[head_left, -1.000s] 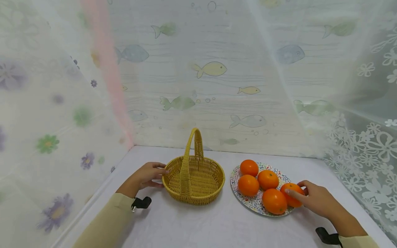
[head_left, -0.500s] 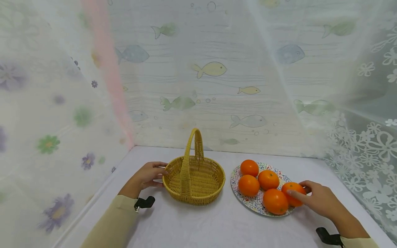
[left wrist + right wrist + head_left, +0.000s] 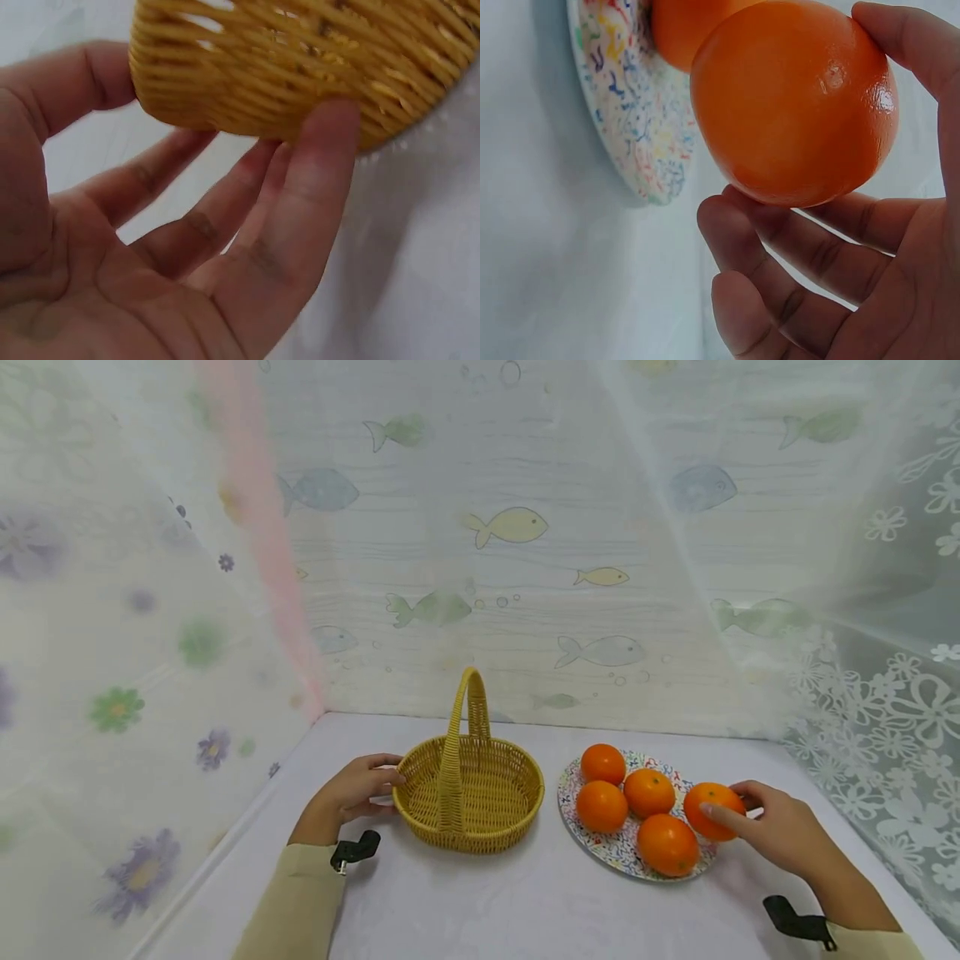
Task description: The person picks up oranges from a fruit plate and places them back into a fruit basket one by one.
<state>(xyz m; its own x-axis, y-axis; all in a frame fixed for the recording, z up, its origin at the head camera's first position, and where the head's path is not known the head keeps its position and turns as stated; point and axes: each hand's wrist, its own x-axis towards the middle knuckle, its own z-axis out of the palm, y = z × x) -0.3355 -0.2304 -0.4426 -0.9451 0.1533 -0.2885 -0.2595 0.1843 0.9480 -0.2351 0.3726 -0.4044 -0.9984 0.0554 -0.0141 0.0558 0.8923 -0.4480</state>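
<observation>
My right hand (image 3: 783, 831) pinches an orange (image 3: 715, 812) between thumb and fingers at the plate's right edge. In the right wrist view this smooth, glossy orange (image 3: 795, 105) is raised, with a gap between it and the plate. The other oranges (image 3: 667, 845), several in all, lie on a round plate (image 3: 622, 853) with a multicoloured pattern. My left hand (image 3: 358, 789) holds the left side of a yellow wicker basket (image 3: 480, 842) with an upright handle. The left wrist view has the fingertips (image 3: 330, 124) against the basket's woven wall (image 3: 247, 67). Nothing lies inside the basket.
A white cloth (image 3: 480, 906) covers the table. Behind it hangs a curtain with fish drawings (image 3: 600, 652). Sheer flowered curtains close in the left and right sides. The plate stands right of the basket, with a narrow gap between them.
My right hand has raised the orange slightly up and to the right, apart from the orange beside it. My left forearm has shifted a little right; its hand stays on the basket.
</observation>
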